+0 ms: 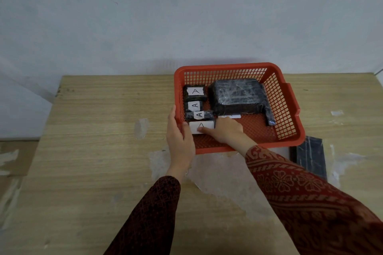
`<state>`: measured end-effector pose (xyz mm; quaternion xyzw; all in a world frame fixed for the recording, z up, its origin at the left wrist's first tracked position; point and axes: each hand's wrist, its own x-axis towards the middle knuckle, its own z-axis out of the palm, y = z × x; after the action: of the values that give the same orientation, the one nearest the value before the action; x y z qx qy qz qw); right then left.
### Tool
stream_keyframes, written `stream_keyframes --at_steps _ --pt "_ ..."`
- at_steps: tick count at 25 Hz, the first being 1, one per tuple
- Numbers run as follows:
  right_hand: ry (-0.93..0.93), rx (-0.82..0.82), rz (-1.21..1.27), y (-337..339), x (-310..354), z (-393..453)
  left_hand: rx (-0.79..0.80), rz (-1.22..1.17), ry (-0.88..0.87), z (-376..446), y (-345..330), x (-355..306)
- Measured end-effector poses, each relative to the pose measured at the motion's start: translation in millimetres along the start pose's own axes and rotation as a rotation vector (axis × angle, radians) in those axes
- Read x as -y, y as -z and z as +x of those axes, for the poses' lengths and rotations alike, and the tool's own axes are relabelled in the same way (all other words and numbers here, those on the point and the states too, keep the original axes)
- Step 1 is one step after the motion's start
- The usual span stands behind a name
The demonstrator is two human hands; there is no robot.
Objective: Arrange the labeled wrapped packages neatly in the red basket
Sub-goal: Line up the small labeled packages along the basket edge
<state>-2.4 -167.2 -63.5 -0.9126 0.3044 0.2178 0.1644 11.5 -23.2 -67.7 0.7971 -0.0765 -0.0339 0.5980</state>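
One red basket (287, 97), four small A-labelled packages (195, 91), one large wrapped package (236, 95), left hand (179, 134) gripping basket's edge, right hand (224, 129) fingers pressing nearest package (202, 126), grasp unclear.

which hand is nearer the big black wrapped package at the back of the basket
Right. The right hand lies inside the red basket, just in front of the big package, fingers on a small labeled package. The left hand grips the basket's left rim, farther away.
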Motion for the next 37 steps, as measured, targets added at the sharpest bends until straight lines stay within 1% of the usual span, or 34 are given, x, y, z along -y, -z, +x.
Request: stream_keyframes --at_steps 3,6,8,9,11,13,14,16,18,21,23,27,30,34,37 --pt "-0.008 -0.010 -0.100 0.4 4.3 1.8 0.001 0.012 -0.004 -0.1 -0.1 0.3" --pt "0.019 0.030 -0.044 3.5 -5.0 -0.6 0.026 0.023 -0.011 0.0 0.3 0.3" --pt "0.070 0.013 -0.011 9.4 -17.5 -6.4 0.033 0.035 -0.034 -1.9 1.4 -2.6" --pt "0.103 -0.037 -0.007 14.0 -26.9 -10.0 0.012 0.097 -0.078 -2.5 1.6 -3.3" --pt "0.130 -0.189 -0.025 25.6 -52.7 -17.4 -0.045 0.327 -0.239 -3.6 1.4 -3.7" --pt "0.097 -0.320 -0.044 37.5 -83.9 -22.0 -0.082 0.485 -0.373 -4.9 0.3 -5.0" --pt "0.066 -0.340 -0.042 43.0 -98.2 -22.8 -0.083 0.524 -0.406 -6.6 -0.1 -6.9" --pt "-0.003 -0.290 -0.050 50.8 -117.9 -19.9 -0.052 0.564 -0.438 -14.4 -3.6 -11.3" --pt "-0.031 -0.231 -0.060 52.8 -125.7 -11.2 0.015 0.596 -0.488 -30.6 -12.9 -16.6" --pt "-0.001 -0.282 -0.077 49.8 -123.4 -0.7 0.137 0.649 -0.559 -63.1 -34.0 -22.8" --pt "0.027 -0.306 -0.138 49.4 -123.3 4.7 0.193 0.698 -0.530 -79.0 -46.4 -24.1" --pt "0.045 -0.268 -0.150 50.7 -127.2 13.3 0.196 0.798 -0.431 -88.7 -56.2 -23.8" --pt "0.076 -0.259 -0.136 55.8 -128.2 16.6 0.204 0.816 -0.412 -88.9 -57.3 -26.3" --pt "0.100 -0.254 -0.066 59.7 -135.6 13.1 0.173 0.840 -0.416 -90.2 -59.6 -29.4" --pt "0.090 -0.249 -0.087 53.6 -134.0 10.2 0.188 0.859 -0.399 -90.5 -59.8 -33.9"
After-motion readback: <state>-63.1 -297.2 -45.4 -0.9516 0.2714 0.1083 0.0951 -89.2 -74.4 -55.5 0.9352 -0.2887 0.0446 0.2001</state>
